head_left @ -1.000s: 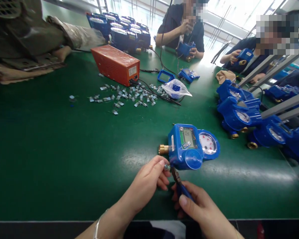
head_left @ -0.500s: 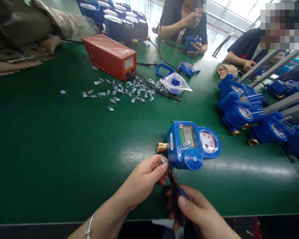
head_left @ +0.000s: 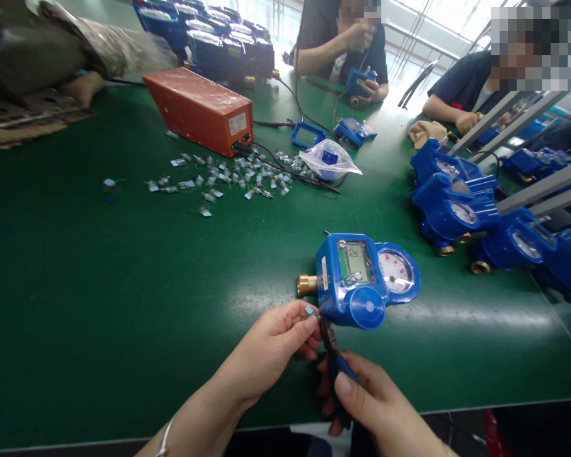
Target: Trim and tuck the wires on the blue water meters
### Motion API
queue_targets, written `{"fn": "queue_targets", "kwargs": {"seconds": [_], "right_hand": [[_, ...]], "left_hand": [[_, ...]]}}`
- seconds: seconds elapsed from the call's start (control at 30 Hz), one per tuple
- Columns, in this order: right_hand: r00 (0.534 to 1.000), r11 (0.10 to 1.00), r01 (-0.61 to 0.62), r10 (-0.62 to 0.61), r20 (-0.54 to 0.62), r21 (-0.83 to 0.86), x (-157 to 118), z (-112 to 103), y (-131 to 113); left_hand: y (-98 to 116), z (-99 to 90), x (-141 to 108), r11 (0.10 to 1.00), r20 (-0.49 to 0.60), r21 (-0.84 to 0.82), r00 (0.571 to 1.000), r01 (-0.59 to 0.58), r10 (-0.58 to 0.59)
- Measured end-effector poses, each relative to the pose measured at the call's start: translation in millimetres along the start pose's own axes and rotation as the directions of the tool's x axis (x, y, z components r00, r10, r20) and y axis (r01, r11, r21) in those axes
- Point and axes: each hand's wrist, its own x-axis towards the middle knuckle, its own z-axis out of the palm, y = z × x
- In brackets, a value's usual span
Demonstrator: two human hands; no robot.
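A blue water meter [head_left: 335,285] with a small digital display, a round dial and a brass fitting lies on the green table. At its near lower corner, my left hand [head_left: 285,330] pinches a small pale seal tag [head_left: 310,310] between thumb and fingers. My right hand [head_left: 368,393] is closed round the blue handles of a pair of pliers [head_left: 332,355]. The jaws of the pliers are beside my left fingertips, close to the meter's corner. What exactly lies between the jaws is too small to make out.
Several loose seal tags [head_left: 247,171] are scattered behind the meter, near an orange box [head_left: 200,108] and a plastic bag [head_left: 330,158]. More blue meters [head_left: 452,203] stand at right by grey rails and at the back. Two people sit across the table.
The view has shifted slightly, so the things on the table appear a little further left. Both hands keep their grip, and the pliers stay by the meter's corner.
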Motion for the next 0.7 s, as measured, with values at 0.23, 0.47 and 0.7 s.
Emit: {"fn": "queue_targets", "kwargs": {"seconds": [0.23,0.47,0.7], "right_hand": [[1.0,1.0,-0.014,0.014,0.004,-0.028,0.8,-0.7,1.3],[1.0,0.999,-0.025,0.025,-0.002,-0.027,1.0,-1.2,1.1],[0.999,0.998,-0.024,0.022,-0.034,-0.06,4.1,1.6,-0.3]], "left_hand": [[-3.0,-0.4,0.7,1.0,0.001,0.017,1.0,-0.015,0.015],[-3.4,-2.2,0.9,0.99,-0.013,0.123,0.998,-0.067,0.069],[-0.6,-5.5,-2.7,0.901,-0.04,0.422,0.991,-0.101,0.13]]}}
